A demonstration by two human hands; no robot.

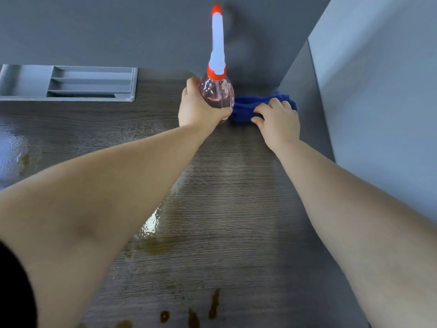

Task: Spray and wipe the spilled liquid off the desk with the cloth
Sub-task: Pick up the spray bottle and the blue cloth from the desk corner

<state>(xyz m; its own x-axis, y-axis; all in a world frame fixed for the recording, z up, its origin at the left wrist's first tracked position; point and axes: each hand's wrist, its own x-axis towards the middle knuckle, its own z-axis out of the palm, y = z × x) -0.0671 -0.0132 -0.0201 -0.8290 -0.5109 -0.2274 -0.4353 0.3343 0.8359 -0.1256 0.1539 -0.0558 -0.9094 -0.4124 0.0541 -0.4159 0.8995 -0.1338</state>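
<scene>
A clear pink spray bottle (218, 91) with a white and orange nozzle stands upright at the back of the dark wood desk (236, 209). My left hand (198, 107) is wrapped around its lower body. Just right of it lies a crumpled blue cloth (246, 106), and my right hand (277, 121) rests on the cloth's right part with fingers curled into it. Brown spilled liquid (156, 245) lies in a puddle near the desk's middle, with more brown drops (214, 304) at the near edge. A wet glossy patch (151, 221) shows beside my left forearm.
A grey tray (71, 82) with slots sits at the back left. Grey partition walls close the desk at the back (118, 31) and on the right (378, 102). Another wet, shiny area (16, 157) with a brownish stain lies at the far left.
</scene>
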